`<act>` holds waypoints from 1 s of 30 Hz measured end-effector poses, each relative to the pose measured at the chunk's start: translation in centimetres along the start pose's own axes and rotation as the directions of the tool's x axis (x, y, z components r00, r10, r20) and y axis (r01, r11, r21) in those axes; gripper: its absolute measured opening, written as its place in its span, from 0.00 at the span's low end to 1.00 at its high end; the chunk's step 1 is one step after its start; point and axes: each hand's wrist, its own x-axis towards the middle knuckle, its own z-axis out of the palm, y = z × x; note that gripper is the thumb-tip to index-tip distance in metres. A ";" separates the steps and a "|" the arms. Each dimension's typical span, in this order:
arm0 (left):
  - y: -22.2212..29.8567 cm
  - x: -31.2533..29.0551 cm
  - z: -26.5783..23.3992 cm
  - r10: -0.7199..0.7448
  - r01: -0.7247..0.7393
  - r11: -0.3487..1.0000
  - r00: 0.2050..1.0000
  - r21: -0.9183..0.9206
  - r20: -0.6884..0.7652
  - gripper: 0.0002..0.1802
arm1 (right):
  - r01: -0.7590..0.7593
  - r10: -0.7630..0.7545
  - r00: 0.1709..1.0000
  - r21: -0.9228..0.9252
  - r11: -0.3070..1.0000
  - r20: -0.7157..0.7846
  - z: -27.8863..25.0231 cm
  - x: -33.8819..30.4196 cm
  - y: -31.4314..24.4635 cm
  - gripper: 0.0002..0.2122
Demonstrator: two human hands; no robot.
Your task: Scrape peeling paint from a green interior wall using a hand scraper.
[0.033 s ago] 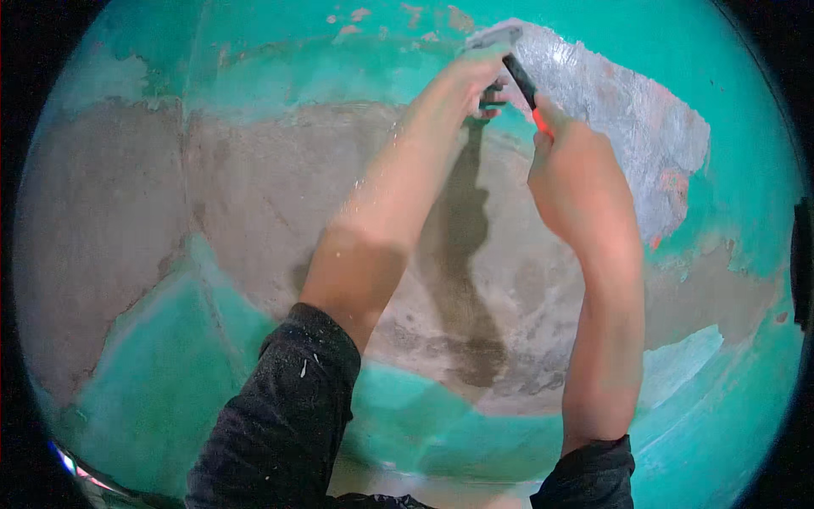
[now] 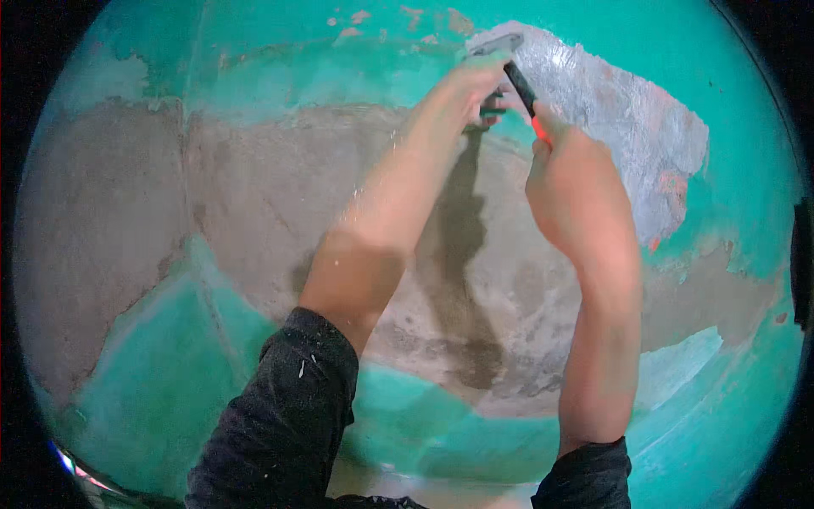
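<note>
Before me is a green-painted wall [image 2: 280, 76] with large bare grey-brown areas. Near its top, a shiny pale-grey patch [image 2: 627, 144] spreads to the right of my hands. My left hand [image 2: 485, 89] is at this patch's left edge, its fingers curled round a dark grip; a flat grey blade [image 2: 500, 42] shows just above it. In my closed right hand [image 2: 577, 174] is a tool with an orange-red and black handle [image 2: 521, 89], slanting up and left to my left hand. Its far end is hidden or too small to make out.
A bare grey-brown area [image 2: 254, 195] runs across the wall's middle, with ragged paint edges. Green paint [image 2: 161, 365] covers the lower left. A pale patch [image 2: 682, 369] lies at the lower right. A dark object [image 2: 800, 263] stands at the right rim.
Both hands have shifted slightly downward, along with the black-and-orange tool. More of the grey blade shows above my left hand. Both grips look the same.
</note>
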 end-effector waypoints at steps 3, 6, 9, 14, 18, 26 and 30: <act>0.7 0.8 -0.5 0.002 -0.001 1.000 1.000 -0.025 0.024 0.15 | 0.014 -0.014 1.000 -0.011 1.000 -0.027 1.1 0.7 -0.1 0.19; 1.5 0.6 -0.3 -0.024 0.024 1.000 1.000 0.020 0.012 0.15 | 0.012 -0.012 1.000 0.005 1.000 -0.020 -0.3 0.3 -0.1 0.19; -0.5 -1.8 0.6 0.000 0.000 1.000 0.999 0.011 0.048 0.16 | 0.013 -0.013 1.000 0.004 1.000 -0.013 -0.1 -0.6 0.2 0.19; 1.2 0.7 -0.5 0.001 -0.001 1.000 1.000 -0.005 0.011 0.17 | 0.078 -0.078 0.993 -0.005 0.997 -0.092 0.9 0.4 0.6 0.19; -1.3 -1.4 -0.2 -0.031 0.033 0.999 0.999 -0.043 0.041 0.17 | 0.030 -0.030 0.999 0.014 0.999 -0.019 0.3 -0.7 0.8 0.20; -2.5 -0.5 -0.5 0.051 -0.051 0.998 0.999 0.047 -0.006 0.21 | -0.019 0.026 0.998 0.132 0.991 -0.053 3.5 -2.4 2.7 0.20; -5.5 -2.7 -0.8 0.043 -0.043 0.999 0.998 -0.011 -0.045 0.14 | 0.045 -0.030 0.995 0.151 0.987 -0.100 4.8 -5.5 3.6 0.21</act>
